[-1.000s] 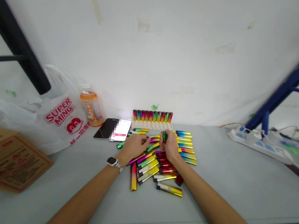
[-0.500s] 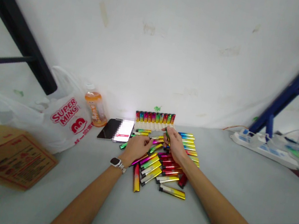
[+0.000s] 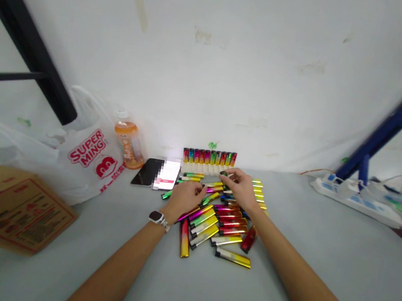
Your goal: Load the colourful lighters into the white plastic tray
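Note:
A loose pile of metallic-coloured lighters [image 3: 233,222] lies on the grey table [image 3: 307,250]. Behind it a row of lighters [image 3: 209,158] stands upright in a white slotted tray [image 3: 198,169]. My right hand [image 3: 241,185] is over the pile's back edge, close to the tray's front right. Its fingers pinch a dark green lighter [image 3: 224,173], mostly hidden by the hand. My left hand [image 3: 186,198], with a watch at the wrist, rests at the pile's left side, fingers curled together; whatever they grip is hidden.
A phone or tablet [image 3: 147,172] lies left of the tray. Further left stand an orange drink bottle [image 3: 128,144], a white plastic bag [image 3: 67,169] and a cardboard box [image 3: 17,212]. A white power strip [image 3: 354,199] lies at the right, near a blue metal post [image 3: 395,116].
My right hand has shifted slightly and turned, tipping the lighter so that less of it shows. The left hand stays in nearly the same place.

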A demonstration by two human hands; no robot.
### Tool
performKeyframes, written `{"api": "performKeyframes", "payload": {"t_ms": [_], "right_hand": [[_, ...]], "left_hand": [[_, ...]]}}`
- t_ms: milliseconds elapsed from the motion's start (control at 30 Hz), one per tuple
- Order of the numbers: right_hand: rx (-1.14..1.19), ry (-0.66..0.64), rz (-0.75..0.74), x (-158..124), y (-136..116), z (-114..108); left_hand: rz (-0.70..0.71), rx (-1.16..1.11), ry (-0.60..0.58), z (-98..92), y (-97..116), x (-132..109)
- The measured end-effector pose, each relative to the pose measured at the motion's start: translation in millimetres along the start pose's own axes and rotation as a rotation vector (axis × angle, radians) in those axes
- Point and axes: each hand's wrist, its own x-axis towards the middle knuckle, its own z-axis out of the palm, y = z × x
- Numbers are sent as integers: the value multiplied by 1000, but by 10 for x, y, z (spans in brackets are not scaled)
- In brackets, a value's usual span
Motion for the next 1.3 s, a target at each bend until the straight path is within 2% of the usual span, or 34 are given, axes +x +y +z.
{"api": "performKeyframes", "payload": {"t_ms": [133,333,533,1000,1133,1300], "right_hand": [[-58,-58,-38,190,31,16],[-240,-129,-243,704,52,255],[-414,-222,-298,1071,111,437],[-584,-347,-332,1310,226,408],[-774,-316,-392,1249,213,427],[-988,-387,-327,1045,147,433]], "left_hand": [[-8,4,-1,-5,3,-2],[-15,6,-7,-18,-2,-7],[-40,0,-6,-33,-1,-21],[3,7,20,11,-47,-21],[-5,10,25,17,-45,-17],[-19,16,16,14,-43,-13]]}}
